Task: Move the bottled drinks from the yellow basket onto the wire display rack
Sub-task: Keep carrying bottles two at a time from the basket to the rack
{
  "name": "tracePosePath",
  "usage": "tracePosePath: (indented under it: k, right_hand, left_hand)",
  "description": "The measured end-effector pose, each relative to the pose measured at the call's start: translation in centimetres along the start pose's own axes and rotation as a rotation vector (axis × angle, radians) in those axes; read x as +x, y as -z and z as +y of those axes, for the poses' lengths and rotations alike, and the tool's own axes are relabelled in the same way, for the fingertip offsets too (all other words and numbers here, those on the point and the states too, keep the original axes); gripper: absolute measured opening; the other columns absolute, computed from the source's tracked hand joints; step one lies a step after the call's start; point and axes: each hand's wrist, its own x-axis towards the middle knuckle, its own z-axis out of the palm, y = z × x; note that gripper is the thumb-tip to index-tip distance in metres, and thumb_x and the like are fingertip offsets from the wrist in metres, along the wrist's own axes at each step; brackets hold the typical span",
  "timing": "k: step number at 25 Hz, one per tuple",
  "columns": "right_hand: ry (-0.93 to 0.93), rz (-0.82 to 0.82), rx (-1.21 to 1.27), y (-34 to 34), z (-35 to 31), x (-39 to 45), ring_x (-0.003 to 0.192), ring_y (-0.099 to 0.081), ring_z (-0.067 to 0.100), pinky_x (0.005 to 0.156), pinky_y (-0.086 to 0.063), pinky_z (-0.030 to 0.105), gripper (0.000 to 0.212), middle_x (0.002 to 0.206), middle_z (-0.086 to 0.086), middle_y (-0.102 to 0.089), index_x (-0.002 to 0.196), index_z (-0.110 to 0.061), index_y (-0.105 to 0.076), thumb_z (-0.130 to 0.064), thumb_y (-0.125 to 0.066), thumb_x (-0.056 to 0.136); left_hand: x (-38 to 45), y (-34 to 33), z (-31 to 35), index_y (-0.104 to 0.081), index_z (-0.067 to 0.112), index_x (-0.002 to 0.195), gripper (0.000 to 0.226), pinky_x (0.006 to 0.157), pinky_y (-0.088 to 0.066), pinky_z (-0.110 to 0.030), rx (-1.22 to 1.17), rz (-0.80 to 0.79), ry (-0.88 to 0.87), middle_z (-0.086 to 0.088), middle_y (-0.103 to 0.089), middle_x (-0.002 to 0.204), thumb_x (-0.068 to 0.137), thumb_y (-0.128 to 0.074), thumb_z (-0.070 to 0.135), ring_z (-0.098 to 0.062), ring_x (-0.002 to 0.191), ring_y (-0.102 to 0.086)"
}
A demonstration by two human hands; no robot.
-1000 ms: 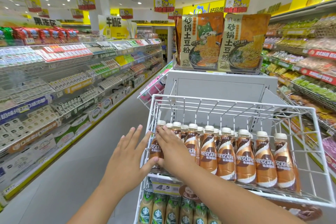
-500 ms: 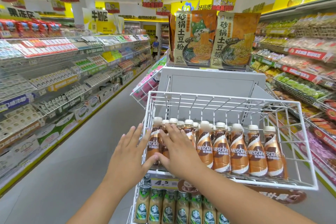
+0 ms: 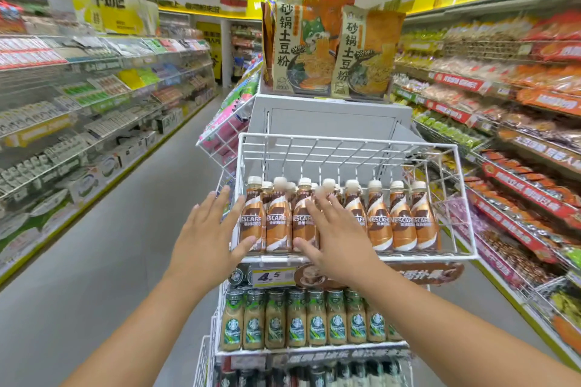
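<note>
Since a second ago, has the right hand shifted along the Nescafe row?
Yes. The right hand has slid rightward along the Nescafe bottles, away from the wire rack left corner, where it rested earlier.

Blurred by motion: shelves along both aisle sides, labels unreadable. Right hand point(image 3: 338, 237) hiding the label of 1 Nescafé bottle point(image 3: 353, 217) in the front row; fingers point(image 3: 320, 212) smeared against the caps. Left hand point(image 3: 206, 242) covering the left front corner of the wire rack point(image 3: 345, 148). Back-row bottles mostly hidden behind the front row, count unclear. Lowest tier of dark bottles point(image 3: 314, 377) cut off by the bottom edge and blurred. Brown sign point(image 3: 424, 273) under the basket unreadable.
</note>
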Motion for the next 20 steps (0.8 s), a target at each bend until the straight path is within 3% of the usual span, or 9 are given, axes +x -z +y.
tracePosePath:
  k: [8, 15, 20]
  right_hand:
    - [-0.102, -0.014, -0.039, 3.0, 4.2, -9.8, 0.159, 0.012, 0.026, 0.129, 0.000, 0.051, 0.088, 0.174, 0.003, 0.010, 0.165, -0.028, 0.000, -0.080, -0.011, 0.095]
    - [-0.157, -0.066, 0.005, 5.6, 6.7, -25.0, 0.159, 0.016, 0.027, 0.129, 0.002, 0.049, 0.088, 0.172, 0.003, 0.016, 0.165, -0.028, 0.005, -0.079, -0.008, 0.095]
    - [-0.248, -0.065, 0.049, 8.3, 7.6, -35.7, 0.159, 0.013, 0.026, 0.129, -0.002, 0.051, 0.085, 0.173, 0.003, 0.012, 0.166, -0.026, 0.001, -0.075, -0.013, 0.098]
  left_hand:
    - [-6.8, 3.7, 6.0, -0.016, 0.026, 0.163, 0.077, 0.126, -0.012, -0.050, 0.032, 0.001, 0.122, -0.010, -0.003, 0.171, 0.099, -0.028, 0.068, -0.031, 0.158, -0.005]
    - [-17.2, 7.7, 14.6, -0.013, 0.023, 0.164, 0.080, 0.126, -0.013, -0.052, 0.109, -0.024, 0.122, -0.015, -0.002, 0.171, 0.099, -0.029, 0.067, -0.036, 0.157, -0.003]
    - [-23.5, 10.0, 20.7, -0.007, 0.026, 0.164, 0.083, 0.127, -0.009, -0.051, 0.081, -0.052, 0.017, -0.013, 0.006, 0.171, 0.097, -0.021, 0.071, -0.033, 0.158, 0.003]
